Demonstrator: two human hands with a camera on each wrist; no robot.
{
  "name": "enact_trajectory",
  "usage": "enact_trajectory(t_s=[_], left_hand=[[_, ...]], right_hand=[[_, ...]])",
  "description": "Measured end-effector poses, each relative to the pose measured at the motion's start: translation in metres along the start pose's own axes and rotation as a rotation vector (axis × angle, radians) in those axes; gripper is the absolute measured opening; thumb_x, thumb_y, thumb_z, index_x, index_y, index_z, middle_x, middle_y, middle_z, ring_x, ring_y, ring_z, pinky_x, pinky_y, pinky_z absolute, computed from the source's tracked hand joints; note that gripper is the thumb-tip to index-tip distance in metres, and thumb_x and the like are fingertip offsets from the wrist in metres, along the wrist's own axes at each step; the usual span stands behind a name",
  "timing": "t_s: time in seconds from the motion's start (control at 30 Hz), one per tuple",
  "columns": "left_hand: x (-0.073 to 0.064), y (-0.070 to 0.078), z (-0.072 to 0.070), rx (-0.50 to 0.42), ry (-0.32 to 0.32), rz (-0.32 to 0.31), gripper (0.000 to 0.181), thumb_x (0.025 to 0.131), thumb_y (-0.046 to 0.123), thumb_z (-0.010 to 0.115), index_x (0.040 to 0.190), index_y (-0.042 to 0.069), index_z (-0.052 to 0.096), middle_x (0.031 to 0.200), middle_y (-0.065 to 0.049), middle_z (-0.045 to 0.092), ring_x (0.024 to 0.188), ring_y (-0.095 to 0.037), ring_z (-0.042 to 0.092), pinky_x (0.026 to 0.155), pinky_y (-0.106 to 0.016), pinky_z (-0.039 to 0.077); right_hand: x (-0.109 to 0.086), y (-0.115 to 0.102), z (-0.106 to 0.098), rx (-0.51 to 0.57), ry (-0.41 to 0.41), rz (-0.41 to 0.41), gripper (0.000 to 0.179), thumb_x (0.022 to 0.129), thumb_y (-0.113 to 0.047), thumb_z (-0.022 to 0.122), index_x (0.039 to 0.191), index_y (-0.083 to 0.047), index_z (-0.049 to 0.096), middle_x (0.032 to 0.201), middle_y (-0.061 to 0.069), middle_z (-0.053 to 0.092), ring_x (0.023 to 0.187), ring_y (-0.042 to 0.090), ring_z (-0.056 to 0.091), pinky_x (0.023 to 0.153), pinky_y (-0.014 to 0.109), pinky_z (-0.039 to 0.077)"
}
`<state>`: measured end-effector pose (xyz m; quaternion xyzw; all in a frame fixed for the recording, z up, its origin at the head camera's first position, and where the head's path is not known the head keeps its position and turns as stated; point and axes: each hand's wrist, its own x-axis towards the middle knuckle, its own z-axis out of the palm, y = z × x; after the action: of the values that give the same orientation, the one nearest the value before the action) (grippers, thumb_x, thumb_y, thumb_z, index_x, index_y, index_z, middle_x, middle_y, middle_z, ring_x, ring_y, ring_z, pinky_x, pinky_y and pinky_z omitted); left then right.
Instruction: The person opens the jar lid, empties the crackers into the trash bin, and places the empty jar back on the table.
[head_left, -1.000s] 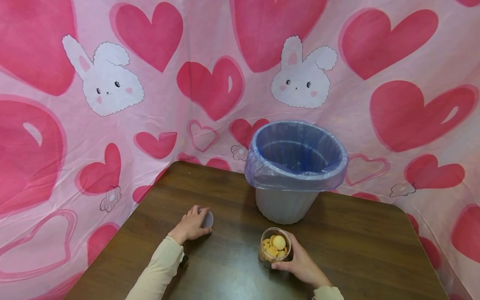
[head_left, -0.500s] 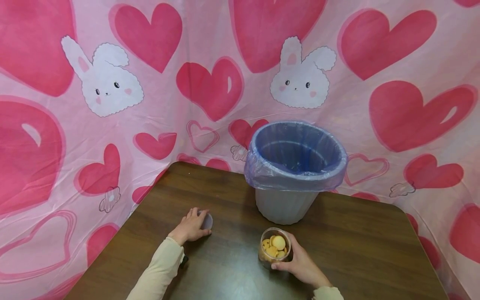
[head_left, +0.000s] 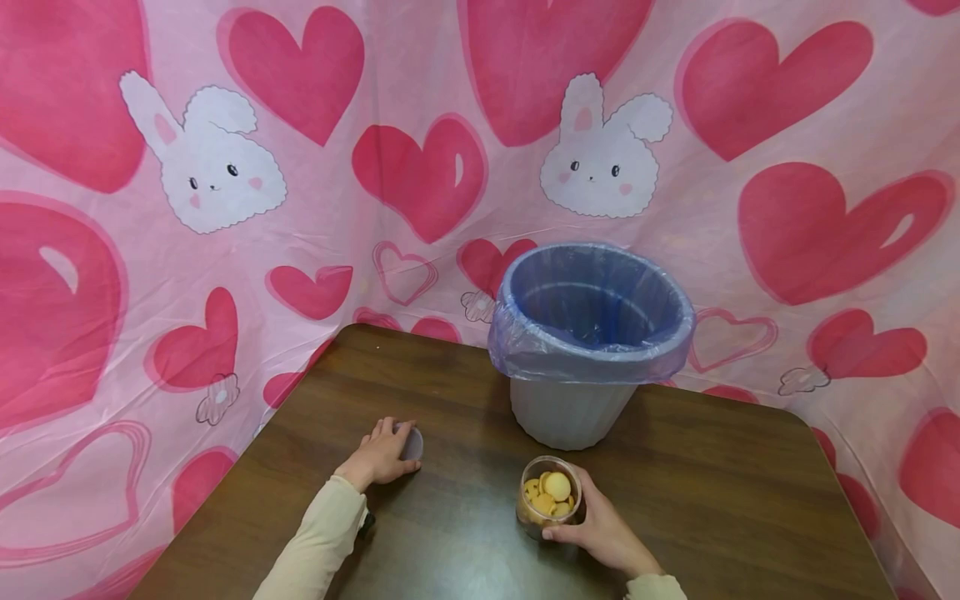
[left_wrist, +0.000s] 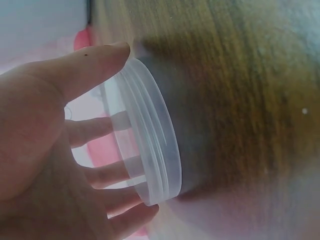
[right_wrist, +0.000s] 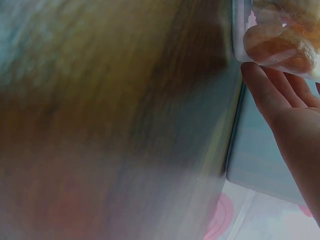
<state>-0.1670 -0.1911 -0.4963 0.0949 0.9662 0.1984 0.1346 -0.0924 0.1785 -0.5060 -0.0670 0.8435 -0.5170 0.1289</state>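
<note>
At the wood-grain table, left of centre, the left hand grips a translucent lid; lower centre, the right hand clasps a cookie jar, seemingly steadying it.

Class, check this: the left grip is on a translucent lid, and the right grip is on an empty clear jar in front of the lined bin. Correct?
Not quite: the clear jar in the right grip isn't empty; the head view shows round cookies inside.
</note>
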Motion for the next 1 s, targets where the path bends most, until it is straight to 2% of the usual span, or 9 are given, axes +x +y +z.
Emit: enact_trajectory(t_s=[0.57,1.0], left_hand=[[-0.0009,0.0003,0.0015,0.001,-0.005,-0.020,0.075,0.081,0.034,0.074,0.144,0.009,0.041,0.139,-0.025,0.038,0.127,-0.043,0.038,0.101,-0.059,0.035],[0.0006,0.0017,0.0012,-0.004,0.008,-0.021,0.081,0.077,0.032,0.078,0.144,0.007,0.039,0.142,-0.028,0.036,0.137,-0.051,0.027,0.106,-0.066,0.029]], right_hand=[[0.0002,0.0016,0.0007,0.017,0.000,0.000,0.095,0.063,-0.025,0.090,0.142,-0.024,0.038,0.138,-0.004,0.049,0.121,0.014,0.048,0.099,0.022,0.040],[-0.0020,0.0010,-0.0014,0.046,-0.029,-0.059,0.091,0.068,-0.023,0.088,0.143,-0.019,0.037,0.141,0.005,0.048,0.125,0.023,0.047,0.096,0.021,0.042]])
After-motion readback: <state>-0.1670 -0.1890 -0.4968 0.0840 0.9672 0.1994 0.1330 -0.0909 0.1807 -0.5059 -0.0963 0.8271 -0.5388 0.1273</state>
